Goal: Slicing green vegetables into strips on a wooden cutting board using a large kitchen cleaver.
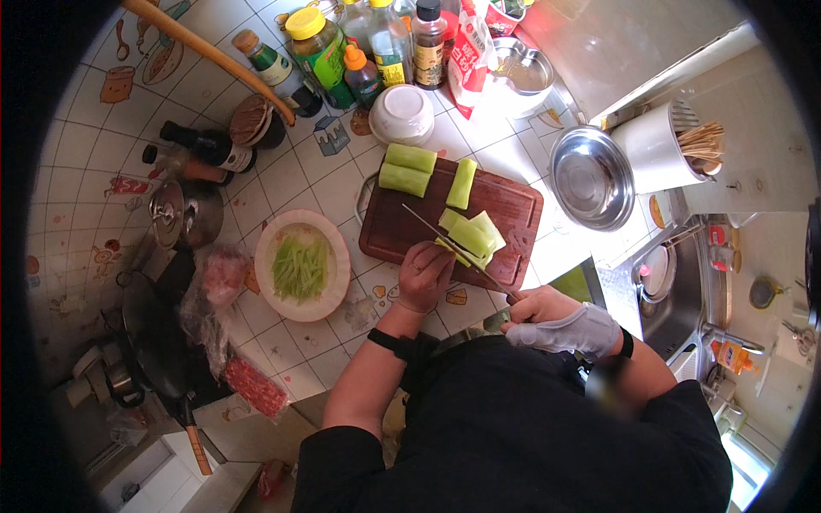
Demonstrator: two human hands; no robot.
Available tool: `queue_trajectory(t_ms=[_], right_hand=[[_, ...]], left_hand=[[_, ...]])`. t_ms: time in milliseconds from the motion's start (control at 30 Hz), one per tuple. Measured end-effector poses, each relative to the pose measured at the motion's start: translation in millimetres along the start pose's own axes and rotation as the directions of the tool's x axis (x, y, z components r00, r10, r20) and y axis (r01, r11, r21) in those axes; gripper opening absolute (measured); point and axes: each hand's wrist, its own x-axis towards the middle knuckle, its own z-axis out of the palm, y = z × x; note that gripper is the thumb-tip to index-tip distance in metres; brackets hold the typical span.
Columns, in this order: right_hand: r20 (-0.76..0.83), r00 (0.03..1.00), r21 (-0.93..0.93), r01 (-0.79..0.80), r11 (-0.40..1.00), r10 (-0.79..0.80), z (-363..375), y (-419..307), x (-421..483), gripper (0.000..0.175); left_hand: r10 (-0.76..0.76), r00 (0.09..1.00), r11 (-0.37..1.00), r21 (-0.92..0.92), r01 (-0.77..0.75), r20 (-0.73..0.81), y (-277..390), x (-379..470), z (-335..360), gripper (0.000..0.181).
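Observation:
On a dark brown wooden cutting board (397, 224) lie pale green pieces of a peeled stem vegetable, probably celtuce. My right hand (545, 314), in a light grey wrist brace, grips the handle of a knife (473, 258). Its narrow-looking blade slants across the board up to the left. Beside the blade, the curled fingers of my left hand (424, 276) hold a small green piece, mostly covered by them. Flat celtuce slabs (471, 236) overlap just beyond the blade. Farther back are a single chunk (461, 184) and two thicker chunks (405, 179) side by side.
Left of the board, a round pink-rimmed dish (303, 221) holds green strips. A wok (154, 333) and packaged red meat (255, 386) are farther left. Bottles (391, 51) and an overturned bowl (402, 112) stand behind; a steel basin (591, 178) and sink (680, 295) lie right.

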Motion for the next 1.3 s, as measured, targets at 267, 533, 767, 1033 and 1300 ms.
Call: queue_trajectory(t_ms=[267, 533, 767, 1033, 1300], right_hand=[[0.021, 1.0, -0.016, 0.02, 1.0, -0.019, 4.1, 16.7, -10.9, 0.04], [0.017, 1.0, -0.051, 0.017, 0.999, -0.017, 3.3, 14.6, -2.2, 0.039], [0.025, 1.0, -0.047, 0.014, 0.999, -0.013, 5.2, 18.0, 17.9, 0.039], [0.027, 0.999, -0.139, 0.044, 0.989, -0.041, 8.2, 9.1, 34.8, 0.036], [0.017, 0.992, -0.206, 0.127, 0.97, -0.126, 4.8, 5.2, 33.4, 0.037]], left_hand=[[-0.01, 1.0, 1.0, 0.014, 0.01, -0.008, -2.0, -3.1, 0.3, 0.022], [-0.007, 1.0, 1.0, 0.002, 0.007, -0.022, -0.7, -0.9, 1.4, 0.022], [-0.033, 0.999, 0.999, 0.002, 0.033, -0.018, -2.0, -4.3, 0.5, 0.023], [-0.031, 1.0, 0.999, 0.011, 0.031, -0.008, -4.6, -7.1, -0.4, 0.025], [-0.031, 0.999, 1.0, -0.008, 0.031, -0.009, -2.8, -4.2, 0.4, 0.023]])
